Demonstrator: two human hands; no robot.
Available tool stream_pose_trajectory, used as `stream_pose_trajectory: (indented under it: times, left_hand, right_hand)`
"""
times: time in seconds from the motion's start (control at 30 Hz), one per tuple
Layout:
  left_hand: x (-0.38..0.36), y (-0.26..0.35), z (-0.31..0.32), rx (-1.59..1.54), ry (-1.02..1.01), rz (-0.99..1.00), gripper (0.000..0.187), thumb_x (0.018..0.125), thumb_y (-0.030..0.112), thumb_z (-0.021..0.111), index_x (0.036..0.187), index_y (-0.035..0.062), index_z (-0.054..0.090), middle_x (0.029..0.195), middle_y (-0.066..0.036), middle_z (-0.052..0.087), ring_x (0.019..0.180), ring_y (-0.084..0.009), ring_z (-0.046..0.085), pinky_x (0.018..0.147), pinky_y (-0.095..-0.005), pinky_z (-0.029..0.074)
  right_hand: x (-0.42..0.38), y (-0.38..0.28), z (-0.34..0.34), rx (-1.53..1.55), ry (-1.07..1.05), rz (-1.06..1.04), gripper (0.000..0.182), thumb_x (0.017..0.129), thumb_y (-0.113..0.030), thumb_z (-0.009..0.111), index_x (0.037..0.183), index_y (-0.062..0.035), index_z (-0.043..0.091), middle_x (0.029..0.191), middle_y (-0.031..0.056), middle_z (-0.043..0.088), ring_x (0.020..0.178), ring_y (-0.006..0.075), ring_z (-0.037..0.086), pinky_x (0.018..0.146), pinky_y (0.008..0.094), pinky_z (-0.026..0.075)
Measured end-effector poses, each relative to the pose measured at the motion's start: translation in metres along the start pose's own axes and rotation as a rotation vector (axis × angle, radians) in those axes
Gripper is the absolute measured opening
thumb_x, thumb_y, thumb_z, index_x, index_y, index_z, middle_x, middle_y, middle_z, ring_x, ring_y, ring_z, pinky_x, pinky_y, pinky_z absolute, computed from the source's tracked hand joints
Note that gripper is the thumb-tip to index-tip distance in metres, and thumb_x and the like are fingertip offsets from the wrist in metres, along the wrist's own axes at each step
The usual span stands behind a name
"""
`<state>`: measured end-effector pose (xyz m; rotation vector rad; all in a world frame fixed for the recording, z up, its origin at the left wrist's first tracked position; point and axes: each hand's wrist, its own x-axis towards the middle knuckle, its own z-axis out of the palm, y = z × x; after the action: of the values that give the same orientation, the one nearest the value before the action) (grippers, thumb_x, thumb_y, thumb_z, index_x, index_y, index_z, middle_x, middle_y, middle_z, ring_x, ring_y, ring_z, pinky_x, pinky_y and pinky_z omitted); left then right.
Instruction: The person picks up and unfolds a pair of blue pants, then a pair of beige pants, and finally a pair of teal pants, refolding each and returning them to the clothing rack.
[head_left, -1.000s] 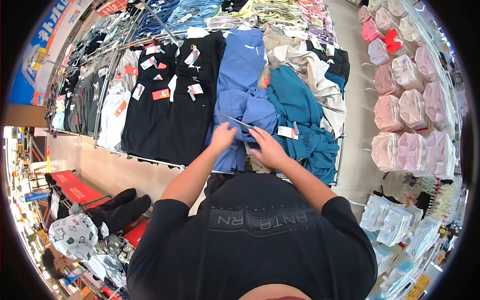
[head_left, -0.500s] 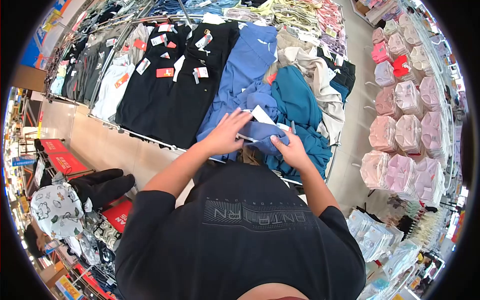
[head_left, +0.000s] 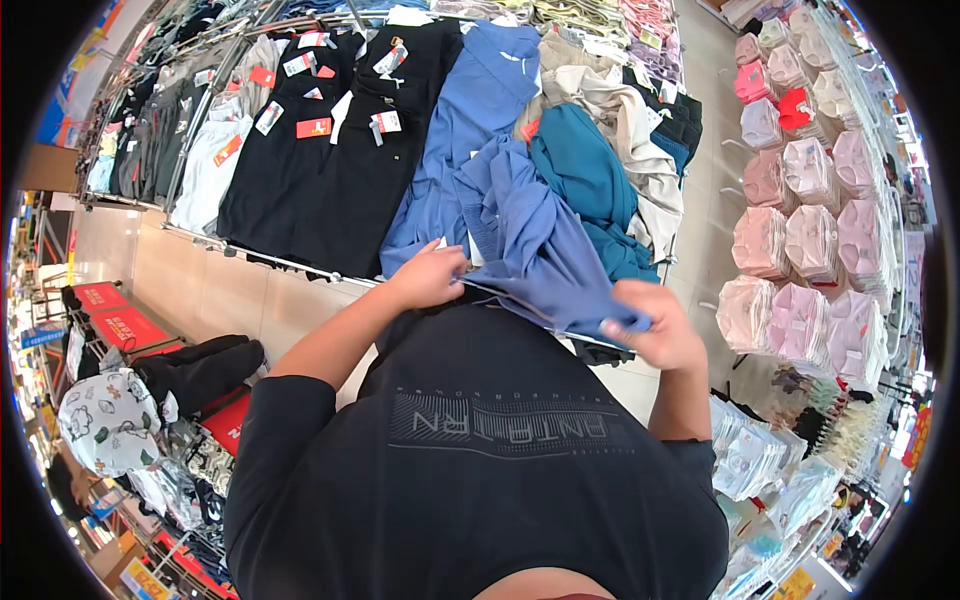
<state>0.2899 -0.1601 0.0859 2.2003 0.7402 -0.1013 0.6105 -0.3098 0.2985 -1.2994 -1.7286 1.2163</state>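
A blue garment [head_left: 535,235] is spread between my hands at the near edge of the display, its lower edge stretched sideways. My left hand [head_left: 430,277] is closed on its left end. At its right end my right hand [head_left: 657,325] grips the fabric, slightly blurred. More blue fabric [head_left: 485,95] lies flat behind it. A teal garment [head_left: 585,165] is bunched to the right of the blue one. Black trousers [head_left: 370,150] with white and red tags lie to the left.
A metal rail [head_left: 270,260] runs along the display's near edge. Beige clothing [head_left: 635,135] lies at the right. Packs of pink underwear [head_left: 815,240] hang on a rack at the far right. A patterned white garment [head_left: 110,420] is at the lower left.
The blue garment has been pulled out wide and toward me. My right hand has moved right and nearer, and my left hand, earlier spread over the fabric, has closed on it and shifted left.
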Motion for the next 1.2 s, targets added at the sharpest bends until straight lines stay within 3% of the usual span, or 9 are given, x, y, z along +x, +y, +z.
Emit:
stream_pose_trajectory:
  times: [0.13,0.33,0.5,0.6,0.7,0.83,0.9,1.1,1.2]
  left_hand:
    - [0.009,0.009,0.015,-0.506,0.183,-0.102,0.028,0.090,0.024,0.070,0.109,0.0027,0.067,0.119,-0.016,0.070,0.116,-0.0332,0.065,0.108,-0.0439,0.045]
    - [0.045,0.017,0.007,-0.310,0.203,-0.091,0.032,0.091,0.022,0.070,0.118,0.0050,0.066,0.106,-0.016,0.071,0.100,-0.0309,0.068,0.089,-0.0397,0.051]
    - [0.026,0.033,-0.116,-0.211,0.608,-0.138,0.035,0.080,0.006,0.068,0.114,0.0077,0.059,0.102,-0.019,0.070,0.101,-0.0374,0.069,0.086,-0.0419,0.054]
    - [0.017,0.041,-0.203,-0.083,0.893,0.135,0.048,0.079,-0.005,0.055,0.122,0.0122,0.069,0.106,-0.017,0.072,0.097,-0.0304,0.071,0.086,-0.0358,0.054]
    - [-0.001,0.069,-0.264,-0.391,0.565,0.077,0.053,0.078,-0.010,0.043,0.123,0.0003,0.069,0.113,-0.010,0.073,0.101,-0.0164,0.068,0.093,-0.0296,0.054]
    - [-0.014,0.069,-0.255,-0.360,0.235,-0.016,0.051,0.079,-0.007,0.046,0.127,-0.0065,0.065,0.125,-0.011,0.068,0.111,-0.0177,0.067,0.103,-0.0316,0.050]
    - [-0.007,0.033,-0.218,-1.132,0.004,-0.036,0.052,0.082,-0.006,0.051,0.134,-0.0048,0.061,0.124,-0.015,0.068,0.113,-0.0211,0.066,0.100,-0.0344,0.052]
    - [-0.045,-0.018,-0.111,-1.647,-0.218,-0.211,0.055,0.092,0.005,0.056,0.144,-0.0092,0.047,0.137,-0.019,0.062,0.125,-0.0281,0.062,0.111,-0.0435,0.046]
    - [-0.063,-0.025,-0.092,-1.628,-0.213,-0.277,0.064,0.083,0.000,0.051,0.146,-0.0099,0.045,0.140,-0.020,0.059,0.126,-0.0272,0.061,0.110,-0.0411,0.045]
  right_hand:
    - [-0.002,0.004,-0.001,0.256,0.296,0.051,0.025,0.093,-0.018,0.073,0.083,0.0019,0.063,0.076,0.0004,0.049,0.069,0.0102,0.043,0.060,0.0297,0.032]
    - [0.011,-0.018,-0.011,0.196,0.614,-0.005,0.025,0.096,-0.021,0.073,0.100,0.0032,0.069,0.091,0.0018,0.063,0.082,0.0104,0.056,0.073,0.0269,0.044]
    - [0.022,-0.020,-0.082,-0.124,0.863,0.036,0.031,0.099,-0.027,0.069,0.108,0.0025,0.072,0.095,0.0017,0.069,0.088,0.0081,0.059,0.080,0.0244,0.046]
    - [0.049,-0.019,-0.102,-0.439,0.872,0.123,0.037,0.100,-0.028,0.066,0.118,0.0048,0.068,0.102,0.0043,0.069,0.088,0.0126,0.062,0.083,0.0272,0.048]
    - [0.078,0.001,-0.115,-0.107,0.956,0.087,0.037,0.100,-0.031,0.068,0.114,0.0032,0.070,0.099,0.0046,0.070,0.086,0.0126,0.062,0.081,0.0274,0.048]
    - [0.104,0.030,-0.129,0.198,0.945,0.041,0.038,0.098,-0.035,0.070,0.108,0.0023,0.071,0.094,0.0048,0.071,0.081,0.0115,0.062,0.075,0.0272,0.050]
    - [0.114,0.042,-0.120,0.162,0.885,0.131,0.038,0.098,-0.034,0.071,0.109,0.0022,0.071,0.095,0.0055,0.071,0.081,0.0119,0.063,0.075,0.0281,0.051]
    - [0.126,0.109,-0.066,0.278,0.541,0.478,0.045,0.098,-0.038,0.068,0.116,0.0030,0.069,0.102,0.0103,0.071,0.089,0.0174,0.067,0.080,0.0335,0.054]
    - [0.115,0.105,-0.045,0.479,0.399,0.532,0.047,0.099,-0.038,0.067,0.120,0.0042,0.065,0.106,0.0114,0.071,0.092,0.0188,0.068,0.082,0.0344,0.055]
